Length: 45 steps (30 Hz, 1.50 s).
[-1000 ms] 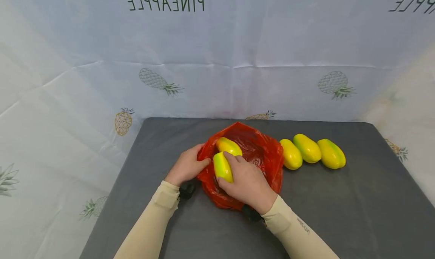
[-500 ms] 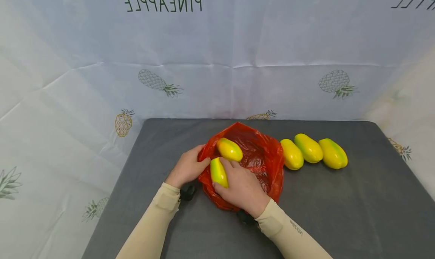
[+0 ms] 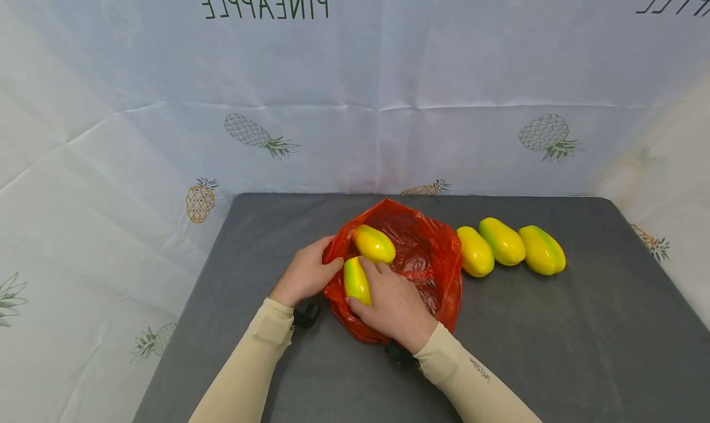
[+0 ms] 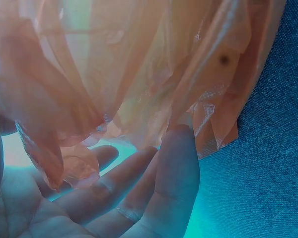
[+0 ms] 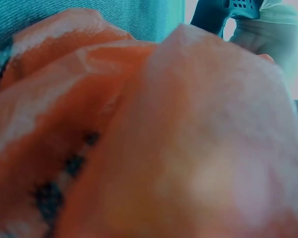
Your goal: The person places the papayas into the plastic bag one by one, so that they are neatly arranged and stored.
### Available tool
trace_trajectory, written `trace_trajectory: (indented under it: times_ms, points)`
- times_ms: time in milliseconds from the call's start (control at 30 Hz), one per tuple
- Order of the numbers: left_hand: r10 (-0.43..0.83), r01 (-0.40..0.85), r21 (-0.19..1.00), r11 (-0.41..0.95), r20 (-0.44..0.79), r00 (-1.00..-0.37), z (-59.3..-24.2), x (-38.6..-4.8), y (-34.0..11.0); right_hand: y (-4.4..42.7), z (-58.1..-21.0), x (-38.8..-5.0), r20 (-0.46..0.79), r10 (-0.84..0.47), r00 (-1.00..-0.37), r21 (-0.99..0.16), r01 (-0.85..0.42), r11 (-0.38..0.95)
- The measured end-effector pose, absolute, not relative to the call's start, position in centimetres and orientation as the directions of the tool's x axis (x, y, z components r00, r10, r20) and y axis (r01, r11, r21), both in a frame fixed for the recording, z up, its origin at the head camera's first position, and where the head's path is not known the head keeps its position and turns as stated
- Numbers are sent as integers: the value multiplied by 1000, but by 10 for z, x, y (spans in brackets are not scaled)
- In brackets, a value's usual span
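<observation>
A red plastic bag (image 3: 429, 269) lies with its mouth facing up on the grey table. My left hand (image 3: 307, 272) holds the bag's left rim, thumb over the edge; in the left wrist view its fingers (image 4: 176, 173) lie against the outside of the plastic. Inside the mouth, my right hand (image 3: 394, 303) grips a yellow-green papaya (image 3: 357, 281) by its right side. Another papaya (image 3: 375, 244) rests in the bag just behind it. In the right wrist view the bag (image 5: 188, 124) covers the right hand and what it holds.
Right of the bag, three more papayas lie in a row: a near one (image 3: 475, 251) close to the bag, a middle one (image 3: 502, 242) and a far-right one (image 3: 542, 250). A pineapple-print cloth (image 3: 355, 145) hangs behind the grey table (image 3: 554, 349).
My right hand has moved slightly left and toward me with the papaya, then stayed nearly still over the last half second. The left hand keeps its place on the rim.
</observation>
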<state>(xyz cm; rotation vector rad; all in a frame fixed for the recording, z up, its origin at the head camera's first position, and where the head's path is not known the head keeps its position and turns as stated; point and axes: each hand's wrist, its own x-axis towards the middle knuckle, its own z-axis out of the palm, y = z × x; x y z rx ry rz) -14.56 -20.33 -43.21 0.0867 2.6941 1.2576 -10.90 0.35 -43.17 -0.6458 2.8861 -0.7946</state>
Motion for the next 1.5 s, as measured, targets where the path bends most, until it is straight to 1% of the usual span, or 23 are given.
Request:
trace_trajectory:
  times_ms: [433,1000,1133,1300,1500]
  points:
    - [122,-24,762,647,-134,-983,-434,-146,-203,2,-438,-111,8,-413,-911,-485,-365,795]
    - [135,-1,755,656,-119,-984,-436,-145,-204,3,-440,-110,20,-421,-907,-472,-380,796]
    - [146,8,758,652,-116,-982,-435,-147,-196,12,-435,-108,10,-406,-914,-472,-363,804]
    - [167,5,757,653,-138,-976,-436,-144,-198,24,-423,-104,0,-389,-921,-506,-335,795]
    - [131,-59,736,674,-197,-972,-433,-136,-213,58,-395,-105,68,-347,-935,-514,-331,791]
